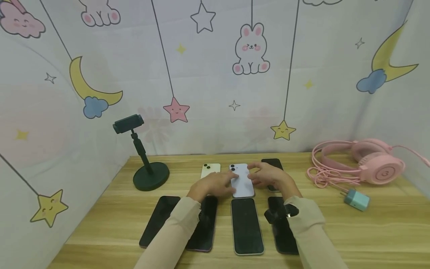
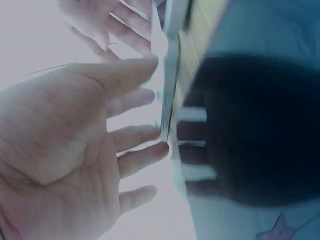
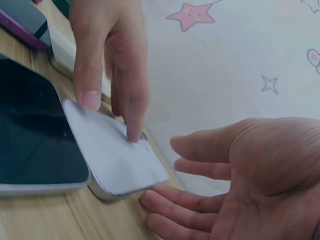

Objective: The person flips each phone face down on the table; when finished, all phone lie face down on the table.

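Note:
A pale lavender phone [image 1: 243, 186] lies back side up on the wooden table, its camera lenses at the far left corner. My left hand [image 1: 215, 184] reaches over its left side. In the right wrist view, that hand's thumb and a finger come down onto the phone's back, fingers loosely extended. By the phone's right edge is my right hand [image 3: 260, 175], fingers relaxed and spread, with fingertips right at the edge. A cream phone [image 1: 211, 169] lies partly hidden behind my left hand. A dark phone [image 1: 274, 163] lies beyond my right hand.
Several dark-screened phones lie in the nearer row, including a silver-edged one [image 1: 248, 226] and one at the left [image 1: 161, 216]. A black stand [image 1: 151, 176] is at the back left. Pink headphones [image 1: 379, 166] and a teal charger [image 1: 357, 200] lie right. A patterned curtain [image 1: 208, 82] hangs behind.

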The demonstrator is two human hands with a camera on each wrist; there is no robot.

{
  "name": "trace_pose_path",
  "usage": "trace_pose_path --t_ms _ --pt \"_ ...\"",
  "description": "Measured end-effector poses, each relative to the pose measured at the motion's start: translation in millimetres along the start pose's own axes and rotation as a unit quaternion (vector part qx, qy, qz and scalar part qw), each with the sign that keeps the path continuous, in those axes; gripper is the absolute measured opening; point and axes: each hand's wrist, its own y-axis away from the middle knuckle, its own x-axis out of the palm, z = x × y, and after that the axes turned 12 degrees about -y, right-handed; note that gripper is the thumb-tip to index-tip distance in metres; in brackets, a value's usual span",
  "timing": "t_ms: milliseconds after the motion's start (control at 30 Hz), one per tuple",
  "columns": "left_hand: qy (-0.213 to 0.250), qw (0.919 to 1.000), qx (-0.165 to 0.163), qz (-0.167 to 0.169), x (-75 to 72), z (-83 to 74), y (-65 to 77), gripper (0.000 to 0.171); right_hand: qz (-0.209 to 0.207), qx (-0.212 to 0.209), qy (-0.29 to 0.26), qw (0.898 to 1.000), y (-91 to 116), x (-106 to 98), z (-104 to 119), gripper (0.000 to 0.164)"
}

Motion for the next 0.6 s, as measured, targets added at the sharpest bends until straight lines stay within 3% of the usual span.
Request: trace_pose_path --t_ms 300,600 --pt "-0.020 0.9997 0.008 0.008 -14.5 -19.6 -19.6 0.056 -0.030 -0.028 0.045 0.998 14 -28 -4 0.051" --pt "-0.003 0.9989 0.042 0.020 -15.4 -40.9 -39.1 0.057 -0.047 -0.014 0.072 0.996 28 -50 -12 0.050"
